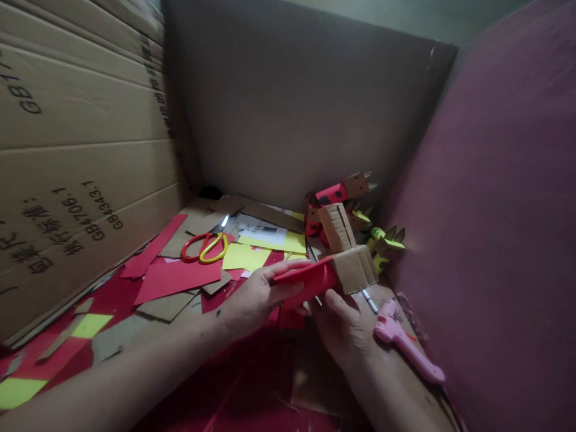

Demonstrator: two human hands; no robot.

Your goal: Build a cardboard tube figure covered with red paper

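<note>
My left hand (258, 300) pinches a piece of red paper (310, 282), thumb below and fingers along its upper edge. The paper lies against a small cardboard figure (353, 267), made of folded box shapes with an upright neck-like piece. My right hand (342, 327) is under the figure and paper with its fingers curled around them; part of its grip is hidden. Behind the figure stand other cardboard animals, one wrapped in red paper with black spots (332, 194) and one in yellow (384, 243).
Scissors (207, 245) with red and yellow handles lie among red sheets (180, 279), yellow paper (245, 257) and cardboard scraps. A pink glue gun (407, 342) rests at the right beside a pen (369, 301). A cardboard box (81, 132) and a pink surface (495, 210) enclose the sides.
</note>
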